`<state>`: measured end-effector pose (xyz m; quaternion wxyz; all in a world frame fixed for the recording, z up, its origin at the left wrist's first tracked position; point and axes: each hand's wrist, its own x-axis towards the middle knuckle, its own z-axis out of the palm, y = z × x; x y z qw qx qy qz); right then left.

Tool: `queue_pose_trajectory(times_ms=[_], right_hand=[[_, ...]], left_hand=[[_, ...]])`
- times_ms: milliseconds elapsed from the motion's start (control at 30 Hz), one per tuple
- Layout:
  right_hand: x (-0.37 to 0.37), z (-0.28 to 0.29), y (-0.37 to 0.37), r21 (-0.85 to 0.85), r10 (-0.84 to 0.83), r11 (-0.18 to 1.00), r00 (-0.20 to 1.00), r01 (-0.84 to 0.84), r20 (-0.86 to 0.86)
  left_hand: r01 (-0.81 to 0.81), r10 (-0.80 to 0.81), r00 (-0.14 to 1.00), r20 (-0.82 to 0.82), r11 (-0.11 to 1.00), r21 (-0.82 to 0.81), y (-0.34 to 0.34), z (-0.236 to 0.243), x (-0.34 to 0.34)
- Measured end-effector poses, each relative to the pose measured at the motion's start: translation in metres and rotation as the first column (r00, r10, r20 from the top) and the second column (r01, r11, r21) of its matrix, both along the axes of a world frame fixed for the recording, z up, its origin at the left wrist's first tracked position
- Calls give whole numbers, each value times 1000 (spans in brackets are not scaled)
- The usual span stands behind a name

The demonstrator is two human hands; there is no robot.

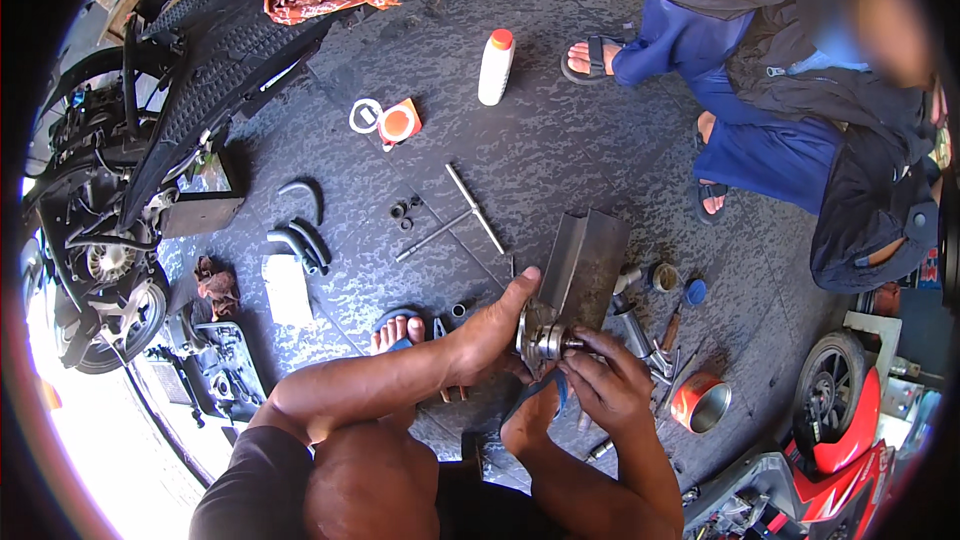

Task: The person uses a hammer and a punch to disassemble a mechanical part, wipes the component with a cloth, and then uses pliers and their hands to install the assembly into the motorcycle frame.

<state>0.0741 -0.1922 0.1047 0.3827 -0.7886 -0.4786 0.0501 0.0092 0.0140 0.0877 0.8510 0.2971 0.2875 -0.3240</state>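
Note:
Both hands hold a shiny round metal engine part that looks like a crankshaft (547, 342), with a disc and a thin shaft end. My left hand (492, 332) is closed round its disc side, thumb pointing up along the edge. My right hand (607, 377) pinches the shaft end with its fingers. The part sits right at the near end of a dark steel beam piece (585, 265) on the floor, partly covering it. Whether the two touch, I cannot tell. My fingers hide the part's underside.
A T-handle wrench (455, 215), hoses (300, 240) and a white bottle (496, 68) lie or stand ahead. Right are an orange tin (702, 402), a blue cap (695, 291) and hand tools. A stripped motorcycle (110, 230) stands left; a person (760, 90) sits at the far right.

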Motion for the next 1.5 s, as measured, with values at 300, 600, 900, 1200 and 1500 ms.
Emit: queue_pose_trajectory(times_ms=[300, 600, 900, 1200, 1500], right_hand=[[-19, 4, 3, 138, -50, 934, 504, 328, -862], [-10, 8, 11, -4, -168, 973, 697, 231, -697], [-1, 14, 20, -148, -37, 989, 986, 13, -160], [-2, 16, 21, -291, -2, 957, 999, 13, 39], [-17, 11, 27, -452, -79, 891, 994, 39, -71]], left_hand=[[-317, 317, 948, 0, 948, 15, -10, -3, -2], [-230, 198, 965, 171, 953, 198, -11, -7, -7], [-143, 128, 988, 91, 972, 185, -12, -6, -5], [-238, 23, 926, 376, 810, 536, -11, -9, -10], [-304, -202, 854, 480, 555, 774, -29, -22, -20]])
